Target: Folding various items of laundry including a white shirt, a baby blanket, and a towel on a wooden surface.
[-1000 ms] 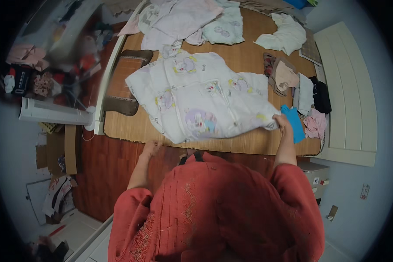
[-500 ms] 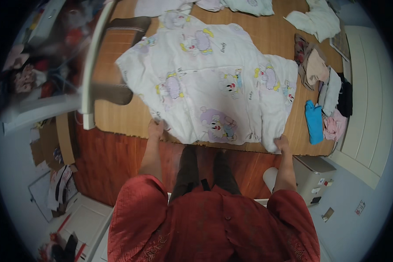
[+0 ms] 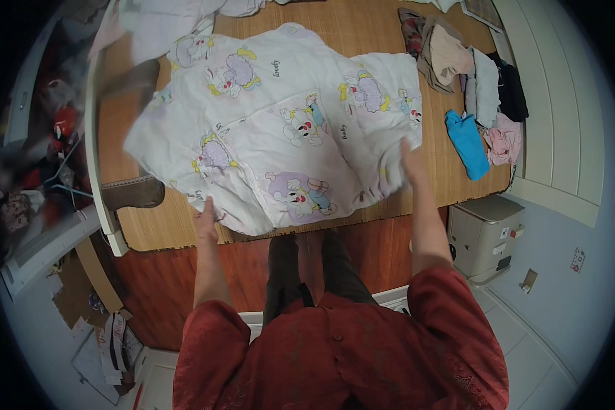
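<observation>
A white padded baby cloth with purple and yellow cartoon prints lies spread on the bed mat, its outline irregular, perhaps a garment. At its near left edge is my left hand, its fingers closed on the fabric. My right hand, smeared by motion, is at the right side, above the near edge. Beside it the cloth's near right corner is bunched and lifted, and the fingers seem closed on it.
Right of the cloth lie a folded blue garment, a pink one, and grey, black and brown clothes. A brown bolster-like piece rests at the left by the white bed rail. Near the bed's right corner stands a beige cabinet.
My right hand has moved up and away from the bed's near edge, drawing the cloth's near right corner with it. My left hand stays at the left edge. The view has shifted.
</observation>
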The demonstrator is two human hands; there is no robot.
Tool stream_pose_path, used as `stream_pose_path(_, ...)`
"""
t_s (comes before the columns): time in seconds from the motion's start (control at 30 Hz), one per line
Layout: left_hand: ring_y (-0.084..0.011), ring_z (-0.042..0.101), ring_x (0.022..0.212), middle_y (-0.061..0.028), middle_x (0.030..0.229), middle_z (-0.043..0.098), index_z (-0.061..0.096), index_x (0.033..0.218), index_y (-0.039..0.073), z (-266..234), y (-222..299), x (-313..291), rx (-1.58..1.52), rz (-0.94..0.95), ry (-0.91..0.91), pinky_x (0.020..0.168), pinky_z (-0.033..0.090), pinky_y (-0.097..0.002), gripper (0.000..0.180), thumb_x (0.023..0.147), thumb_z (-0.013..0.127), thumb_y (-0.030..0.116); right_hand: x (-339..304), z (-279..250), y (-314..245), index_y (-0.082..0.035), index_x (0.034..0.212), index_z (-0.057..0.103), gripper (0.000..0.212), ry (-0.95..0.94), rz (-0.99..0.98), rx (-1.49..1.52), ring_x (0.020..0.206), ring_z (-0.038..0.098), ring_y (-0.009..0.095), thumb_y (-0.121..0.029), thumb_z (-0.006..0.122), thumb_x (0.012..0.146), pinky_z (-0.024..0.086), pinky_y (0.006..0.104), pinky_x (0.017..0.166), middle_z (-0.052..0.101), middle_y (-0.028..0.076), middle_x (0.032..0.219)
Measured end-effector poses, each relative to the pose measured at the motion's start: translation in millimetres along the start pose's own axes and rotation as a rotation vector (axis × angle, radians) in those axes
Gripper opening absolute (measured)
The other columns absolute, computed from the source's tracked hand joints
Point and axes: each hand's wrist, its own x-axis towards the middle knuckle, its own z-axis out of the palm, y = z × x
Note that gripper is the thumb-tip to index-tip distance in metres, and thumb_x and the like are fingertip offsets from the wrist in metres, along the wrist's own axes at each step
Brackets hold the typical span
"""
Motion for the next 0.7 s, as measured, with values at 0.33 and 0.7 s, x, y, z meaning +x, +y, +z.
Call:
stream_pose_path(0.33,-0.0287,0.05,0.105,-0.0147,0.115,0.052,0.046,0.117,0.004,-23,155,-77,-0.767,0.224,-0.33,0.089,0.042,-0.0396,0.046,0.079,0.048,0.029,-80,-174,-59,0.001,0.126,0.034,0.049,-0.135,-0.387,1.385,0.119,0.037,0.029,-0.025,0.048,0.087,0.029,0.0457,0.099,0.04,0.017,0.128)
stream_pose_path(0.7,-0.0213,0.054,0.098,-0.01,0.109,0.055,0.046,0.115,0.0,-9,68,-7,-0.002,-0.003,-0.009,0.08,0.046,-0.0332,0.041,0.082,0.056,0.021,-55,-107,15,0.001,0.115,0.046,0.042,-0.35,-0.005,0.786,0.097,0.054,0.022,-0.004,0.055,0.074,0.045,0.0328,0.084,0.055,0.011,0.107)
